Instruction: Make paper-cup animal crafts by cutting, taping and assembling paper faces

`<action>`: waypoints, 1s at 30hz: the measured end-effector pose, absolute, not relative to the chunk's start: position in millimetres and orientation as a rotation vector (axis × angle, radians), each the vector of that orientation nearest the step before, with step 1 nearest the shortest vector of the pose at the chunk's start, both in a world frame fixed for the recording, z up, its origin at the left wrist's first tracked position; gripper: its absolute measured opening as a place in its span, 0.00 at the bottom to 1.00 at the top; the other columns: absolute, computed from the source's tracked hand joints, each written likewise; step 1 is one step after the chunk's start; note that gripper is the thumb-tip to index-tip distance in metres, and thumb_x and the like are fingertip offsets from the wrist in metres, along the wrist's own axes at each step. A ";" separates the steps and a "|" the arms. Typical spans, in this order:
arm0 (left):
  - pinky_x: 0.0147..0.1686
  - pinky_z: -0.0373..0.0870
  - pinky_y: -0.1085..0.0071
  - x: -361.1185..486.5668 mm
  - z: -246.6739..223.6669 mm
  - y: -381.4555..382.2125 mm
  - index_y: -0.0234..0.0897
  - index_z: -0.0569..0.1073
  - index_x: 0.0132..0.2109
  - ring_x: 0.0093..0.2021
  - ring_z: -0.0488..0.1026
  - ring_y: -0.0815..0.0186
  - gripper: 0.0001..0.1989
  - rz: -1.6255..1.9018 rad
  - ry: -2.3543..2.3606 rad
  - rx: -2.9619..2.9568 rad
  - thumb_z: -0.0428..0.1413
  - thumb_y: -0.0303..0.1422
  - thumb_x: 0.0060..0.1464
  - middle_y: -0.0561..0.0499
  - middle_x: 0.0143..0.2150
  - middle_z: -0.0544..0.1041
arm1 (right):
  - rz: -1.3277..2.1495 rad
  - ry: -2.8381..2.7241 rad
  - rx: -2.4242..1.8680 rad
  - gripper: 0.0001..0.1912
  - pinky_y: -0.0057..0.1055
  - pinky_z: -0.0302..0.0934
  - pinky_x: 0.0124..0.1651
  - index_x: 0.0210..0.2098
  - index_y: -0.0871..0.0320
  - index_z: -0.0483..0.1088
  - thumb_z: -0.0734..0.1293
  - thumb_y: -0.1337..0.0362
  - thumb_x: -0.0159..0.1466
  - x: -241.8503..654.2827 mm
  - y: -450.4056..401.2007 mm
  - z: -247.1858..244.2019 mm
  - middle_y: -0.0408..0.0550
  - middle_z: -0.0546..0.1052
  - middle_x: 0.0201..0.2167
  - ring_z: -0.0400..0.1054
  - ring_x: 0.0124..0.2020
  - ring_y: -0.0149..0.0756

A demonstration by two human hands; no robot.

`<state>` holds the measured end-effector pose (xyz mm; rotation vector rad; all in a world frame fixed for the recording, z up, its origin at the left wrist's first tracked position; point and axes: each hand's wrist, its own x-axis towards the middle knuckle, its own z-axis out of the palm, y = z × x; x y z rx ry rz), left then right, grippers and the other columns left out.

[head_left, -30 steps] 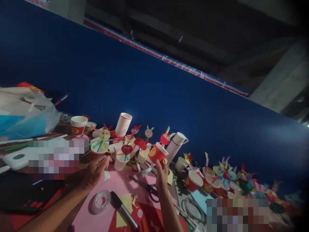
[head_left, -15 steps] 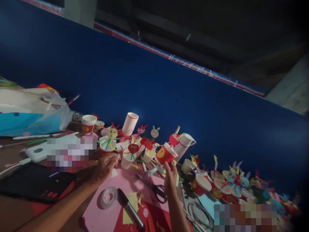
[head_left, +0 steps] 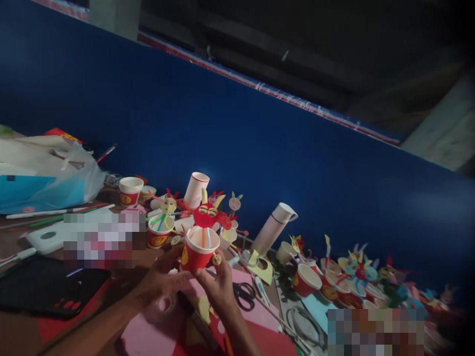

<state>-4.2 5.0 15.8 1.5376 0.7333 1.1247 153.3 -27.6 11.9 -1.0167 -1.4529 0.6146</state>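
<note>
With left hand [head_left: 166,277] and right hand [head_left: 218,283] we grip the cup [head_left: 198,257]; squeezing too hard could crumple it.

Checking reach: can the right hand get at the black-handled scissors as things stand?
Probably not immediately: the right hand is holding the red cup, though the scissors' handles lie uncovered close by.

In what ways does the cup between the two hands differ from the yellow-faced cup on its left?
The held cup carries a red paper face; the yellow-faced cup carries a yellow one. The held cup is between the left hand and right hand, while the yellow-faced cup stands unheld. Both are red outside and white inside.
</note>
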 end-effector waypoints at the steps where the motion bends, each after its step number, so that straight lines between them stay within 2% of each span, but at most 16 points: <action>1: 0.46 0.67 0.64 -4.9 18.8 4.7 0.42 0.73 0.47 0.40 0.72 0.56 0.21 1.108 0.700 1.520 0.59 0.41 0.44 0.48 0.39 0.77 | 0.631 -1.470 -1.006 0.24 0.33 0.60 0.42 0.50 0.55 0.66 0.70 0.58 0.55 152.0 -28.5 11.7 0.49 0.73 0.44 0.66 0.41 0.40; 6: 0.50 0.64 0.60 -14.9 29.1 9.9 0.38 0.74 0.47 0.48 0.70 0.54 0.20 1.122 0.709 1.438 0.56 0.41 0.46 0.46 0.39 0.78 | 0.573 -1.442 -1.169 0.20 0.32 0.63 0.39 0.46 0.57 0.70 0.64 0.54 0.58 183.1 -16.7 24.1 0.49 0.76 0.38 0.70 0.38 0.40; 8: 0.47 0.66 0.60 -18.3 29.6 13.5 0.37 0.74 0.45 0.45 0.72 0.54 0.19 1.186 0.779 1.428 0.55 0.41 0.47 0.47 0.39 0.78 | 0.494 -1.372 -1.250 0.17 0.32 0.62 0.40 0.41 0.59 0.72 0.62 0.55 0.60 210.1 -2.2 30.5 0.50 0.77 0.36 0.70 0.37 0.39; 10: 0.40 0.69 0.62 -19.5 29.1 16.2 0.37 0.76 0.41 0.36 0.73 0.56 0.17 1.243 0.855 1.421 0.54 0.42 0.46 0.47 0.35 0.78 | 0.410 -1.329 -1.335 0.16 0.32 0.62 0.38 0.38 0.61 0.74 0.62 0.55 0.60 236.9 14.5 33.0 0.51 0.77 0.34 0.70 0.35 0.39; 12: 0.35 0.69 0.64 -18.8 28.3 17.4 0.36 0.77 0.38 0.28 0.72 0.59 0.17 1.291 0.917 1.405 0.54 0.43 0.46 0.48 0.29 0.78 | 0.333 -1.326 -1.409 0.16 0.32 0.61 0.37 0.35 0.61 0.75 0.63 0.56 0.58 257.2 28.9 30.1 0.51 0.78 0.33 0.70 0.34 0.40; 14: 0.33 0.68 0.65 -17.1 27.9 17.4 0.35 0.76 0.38 0.25 0.70 0.62 0.18 1.333 0.938 1.380 0.54 0.43 0.45 0.48 0.27 0.77 | 0.263 -1.339 -1.465 0.14 0.33 0.61 0.39 0.34 0.60 0.75 0.64 0.57 0.57 268.0 38.7 23.1 0.50 0.78 0.34 0.70 0.35 0.39; 20: 0.28 0.66 0.67 -14.5 28.7 16.2 0.33 0.75 0.39 0.23 0.67 0.64 0.18 1.354 0.954 1.333 0.54 0.41 0.45 0.48 0.25 0.75 | 0.103 -1.475 -1.574 0.12 0.31 0.60 0.35 0.34 0.58 0.75 0.64 0.57 0.57 263.8 45.4 4.6 0.47 0.75 0.30 0.68 0.29 0.35; 24: 0.25 0.62 0.69 -14.1 28.3 17.3 0.33 0.75 0.37 0.22 0.66 0.64 0.17 1.331 0.955 1.328 0.54 0.41 0.44 0.49 0.21 0.73 | 0.006 -1.593 -1.614 0.09 0.30 0.58 0.35 0.34 0.55 0.75 0.66 0.60 0.55 258.3 46.7 2.5 0.46 0.72 0.34 0.67 0.29 0.34; 30: 0.27 0.64 0.69 -13.7 26.4 20.1 0.35 0.73 0.31 0.22 0.66 0.65 0.13 1.340 0.906 1.330 0.55 0.41 0.44 0.52 0.20 0.70 | -0.047 -1.708 -1.620 0.08 0.28 0.58 0.36 0.30 0.54 0.75 0.63 0.65 0.58 259.9 50.2 -1.8 0.46 0.72 0.35 0.67 0.32 0.34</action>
